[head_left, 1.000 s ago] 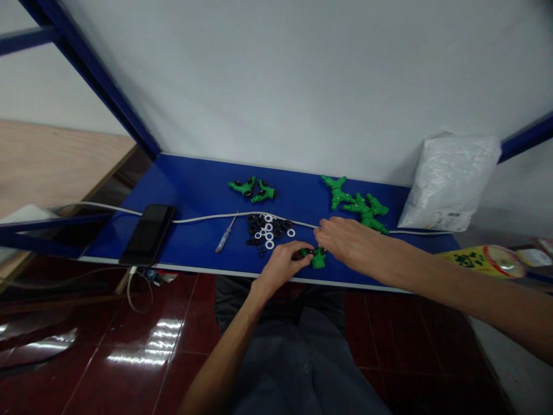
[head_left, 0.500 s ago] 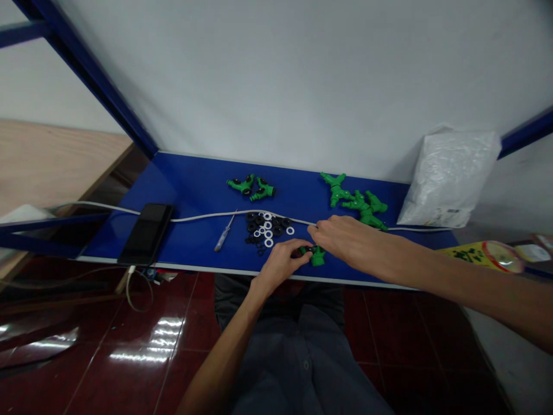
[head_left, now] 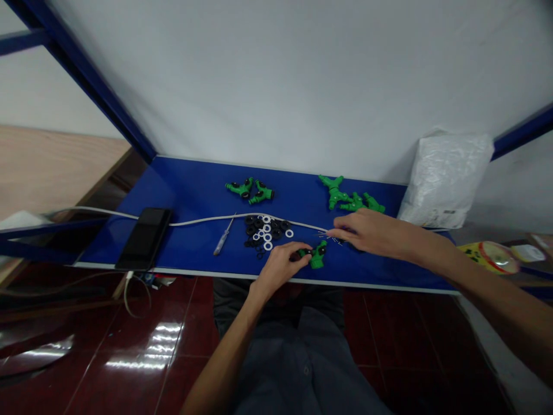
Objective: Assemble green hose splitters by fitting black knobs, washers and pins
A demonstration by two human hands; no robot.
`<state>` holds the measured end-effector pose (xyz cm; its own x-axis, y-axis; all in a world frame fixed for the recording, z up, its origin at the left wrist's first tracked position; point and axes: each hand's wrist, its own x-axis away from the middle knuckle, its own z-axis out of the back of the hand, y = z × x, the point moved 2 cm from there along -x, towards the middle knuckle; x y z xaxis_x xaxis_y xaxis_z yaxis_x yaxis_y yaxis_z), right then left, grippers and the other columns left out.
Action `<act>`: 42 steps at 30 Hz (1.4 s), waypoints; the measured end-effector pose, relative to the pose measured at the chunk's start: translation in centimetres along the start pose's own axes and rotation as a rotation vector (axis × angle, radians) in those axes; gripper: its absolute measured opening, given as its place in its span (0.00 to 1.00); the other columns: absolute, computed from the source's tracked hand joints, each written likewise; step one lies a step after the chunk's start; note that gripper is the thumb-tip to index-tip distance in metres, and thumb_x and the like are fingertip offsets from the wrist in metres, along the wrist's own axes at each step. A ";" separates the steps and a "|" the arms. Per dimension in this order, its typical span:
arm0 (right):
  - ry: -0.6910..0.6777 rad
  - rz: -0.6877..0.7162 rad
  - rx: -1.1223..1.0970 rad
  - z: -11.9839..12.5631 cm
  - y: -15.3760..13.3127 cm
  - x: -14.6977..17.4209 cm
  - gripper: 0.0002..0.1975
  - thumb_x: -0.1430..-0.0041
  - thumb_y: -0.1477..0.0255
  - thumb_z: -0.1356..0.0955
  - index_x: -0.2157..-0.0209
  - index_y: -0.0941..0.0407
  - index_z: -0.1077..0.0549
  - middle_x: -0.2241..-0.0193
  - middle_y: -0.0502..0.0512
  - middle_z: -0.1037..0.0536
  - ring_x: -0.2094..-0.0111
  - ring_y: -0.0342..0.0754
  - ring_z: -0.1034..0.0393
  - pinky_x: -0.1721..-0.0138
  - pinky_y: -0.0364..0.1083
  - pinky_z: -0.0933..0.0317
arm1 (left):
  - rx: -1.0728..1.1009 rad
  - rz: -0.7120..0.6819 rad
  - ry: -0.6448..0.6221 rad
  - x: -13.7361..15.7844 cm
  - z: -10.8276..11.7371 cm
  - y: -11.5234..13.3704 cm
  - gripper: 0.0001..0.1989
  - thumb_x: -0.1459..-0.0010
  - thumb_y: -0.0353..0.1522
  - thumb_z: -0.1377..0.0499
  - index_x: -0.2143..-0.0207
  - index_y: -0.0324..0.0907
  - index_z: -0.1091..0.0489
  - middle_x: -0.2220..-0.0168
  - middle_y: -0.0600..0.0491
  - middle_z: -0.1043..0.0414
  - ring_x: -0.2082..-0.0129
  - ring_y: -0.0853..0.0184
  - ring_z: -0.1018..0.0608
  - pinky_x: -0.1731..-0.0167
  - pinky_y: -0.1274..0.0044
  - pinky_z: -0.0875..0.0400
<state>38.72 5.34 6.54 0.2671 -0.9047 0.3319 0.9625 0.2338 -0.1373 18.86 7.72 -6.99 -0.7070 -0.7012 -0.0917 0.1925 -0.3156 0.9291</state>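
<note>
My left hand [head_left: 281, 264] pinches a green Y-shaped hose connector [head_left: 318, 257] with a black part on it, near the front edge of the blue shelf. Its left branch is partly hidden by my fingers. To the right, my right hand [head_left: 367, 229] has thumb and fingertips brought together at a few small, thin metal screws or pins [head_left: 335, 238]. What lies between those fingertips is too small to make out. Left of the connector lies a pile of black rings [head_left: 276, 233] and white washers [head_left: 268, 237].
Two green connectors with black parts [head_left: 261, 192] lie at the back. Several plain green connectors [head_left: 333, 189] sit farther right. A screwdriver [head_left: 223, 240], black phone [head_left: 146, 237] and white cable [head_left: 203, 219] are on the blue shelf [head_left: 185, 184]. A white plastic-wrapped package [head_left: 447, 178] leans at right.
My right hand has moved right, away from the green connector, uncovering the small metal pieces. My left hand keeps the connector in nearly the same place.
</note>
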 end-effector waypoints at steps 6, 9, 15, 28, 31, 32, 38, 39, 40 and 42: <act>0.427 -0.169 -0.344 -7.9 4.3 5.6 0.12 0.31 0.64 0.38 0.63 0.54 0.25 0.66 0.55 0.19 0.65 0.51 0.23 0.60 0.49 0.31 | -0.012 0.033 0.068 -0.4 -0.2 0.3 0.12 0.32 0.38 0.43 0.57 0.45 0.20 0.57 0.53 0.17 0.58 0.64 0.18 0.56 0.76 0.27; 0.561 -0.262 -0.383 -12.9 3.9 6.5 0.10 0.31 0.64 0.36 0.61 0.54 0.26 0.64 0.57 0.20 0.64 0.53 0.23 0.60 0.51 0.29 | -0.020 0.062 0.049 -0.6 -0.3 0.3 0.11 0.33 0.38 0.42 0.59 0.45 0.20 0.59 0.53 0.17 0.60 0.64 0.18 0.58 0.76 0.27; 0.693 -0.282 -0.227 -15.7 1.8 4.5 0.11 0.30 0.68 0.37 0.56 0.57 0.24 0.60 0.61 0.23 0.56 0.57 0.27 0.54 0.56 0.31 | -0.072 0.051 0.076 -0.5 -0.5 0.7 0.10 0.33 0.37 0.42 0.58 0.45 0.20 0.57 0.53 0.18 0.58 0.64 0.18 0.54 0.75 0.27; 0.961 -0.399 -0.291 -15.5 -1.0 5.0 0.13 0.30 0.70 0.37 0.47 0.52 0.26 0.53 0.63 0.26 0.52 0.58 0.28 0.51 0.59 0.32 | -0.380 0.165 0.397 4.9 4.3 1.0 0.10 0.32 0.38 0.42 0.58 0.45 0.22 0.61 0.52 0.21 0.66 0.67 0.21 0.60 0.75 0.25; 0.964 -0.421 -0.500 -14.9 -3.0 5.3 0.12 0.29 0.69 0.37 0.48 0.51 0.26 0.55 0.60 0.26 0.55 0.54 0.26 0.53 0.55 0.30 | -0.466 0.213 0.414 5.5 5.7 0.6 0.10 0.33 0.38 0.42 0.59 0.45 0.22 0.63 0.52 0.21 0.68 0.67 0.23 0.61 0.74 0.27; 0.941 -0.428 -0.559 -14.9 -3.6 5.3 0.12 0.29 0.68 0.36 0.48 0.52 0.27 0.57 0.60 0.25 0.58 0.53 0.26 0.55 0.53 0.29 | -0.482 0.224 0.412 5.5 5.9 0.4 0.10 0.33 0.38 0.42 0.59 0.45 0.22 0.63 0.52 0.21 0.68 0.67 0.23 0.61 0.74 0.27; 0.816 -0.491 -0.624 -15.7 -6.4 3.6 0.26 0.32 0.60 0.33 0.37 0.55 0.37 0.60 0.59 0.29 0.63 0.53 0.29 0.58 0.55 0.28 | -0.550 0.218 0.417 4.3 5.5 0.2 0.08 0.34 0.36 0.40 0.58 0.46 0.22 0.61 0.52 0.22 0.62 0.63 0.23 0.58 0.72 0.28; 0.814 -0.493 -0.603 -15.6 -6.7 3.2 0.28 0.33 0.59 0.33 0.36 0.55 0.38 0.59 0.60 0.30 0.63 0.53 0.29 0.57 0.56 0.28 | -0.568 0.217 0.444 4.1 5.5 0.2 0.07 0.34 0.36 0.40 0.59 0.46 0.22 0.62 0.52 0.23 0.62 0.63 0.23 0.58 0.72 0.28; 0.809 -0.491 -0.581 -15.6 -7.0 2.8 0.30 0.33 0.58 0.33 0.35 0.56 0.39 0.57 0.61 0.31 0.62 0.53 0.30 0.58 0.56 0.28 | -0.586 0.221 0.478 4.0 5.7 0.2 0.07 0.35 0.37 0.39 0.59 0.46 0.22 0.62 0.52 0.24 0.62 0.62 0.23 0.58 0.72 0.28; 0.791 -0.477 -0.523 -15.2 -7.3 2.2 0.31 0.34 0.58 0.33 0.35 0.56 0.38 0.53 0.65 0.33 0.61 0.54 0.30 0.58 0.56 0.27 | -0.616 0.232 0.525 4.1 6.3 -0.1 0.06 0.36 0.37 0.38 0.59 0.46 0.22 0.63 0.52 0.25 0.63 0.63 0.23 0.60 0.72 0.28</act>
<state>31.55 -3.75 -5.89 -0.4207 -0.8806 -0.2181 0.7695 -0.2191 -0.5999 11.64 8.93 -5.16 -0.2249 -0.9495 -0.2190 0.7386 -0.3127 0.5972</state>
